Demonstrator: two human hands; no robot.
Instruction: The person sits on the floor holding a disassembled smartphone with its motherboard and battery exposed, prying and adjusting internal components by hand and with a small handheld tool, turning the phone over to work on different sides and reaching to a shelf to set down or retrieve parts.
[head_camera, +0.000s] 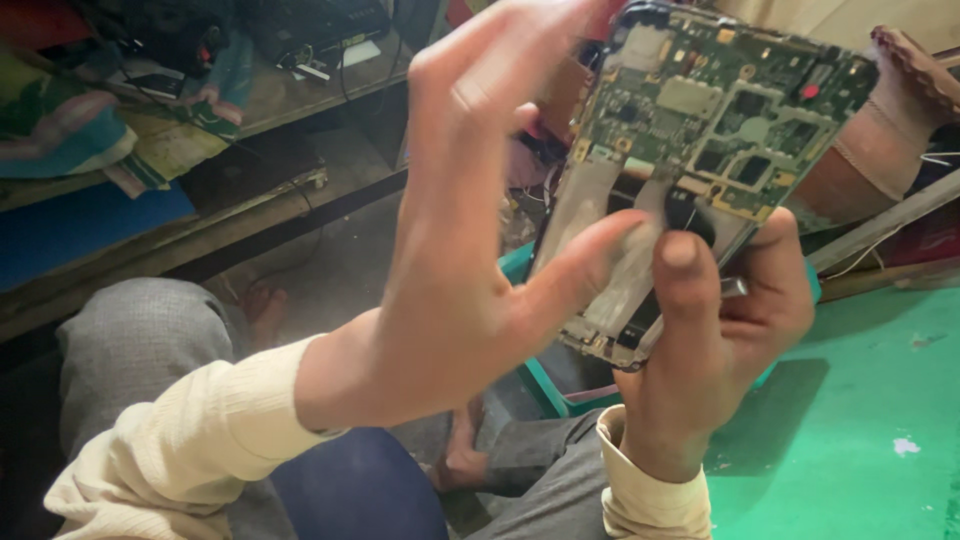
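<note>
An opened phone with its back cover off (700, 130) shows a green circuit board with metal shields and a bare metal frame below it. My right hand (720, 340) grips the phone's lower end from underneath, thumb pressed on the frame. My left hand (470, 250) is raised in front of the phone with fingers spread; its thumb tip touches the metal frame near the middle, and the fingers reach up over the phone's top left corner. Both arms wear cream ribbed sleeves.
A green table surface (860, 430) lies at the lower right. A teal tray edge (545, 390) shows under the phone. Wooden shelves (250, 190) with cloth, cables and clutter stand at the left. My grey trouser knee (140, 340) and a blue object (370, 490) are below.
</note>
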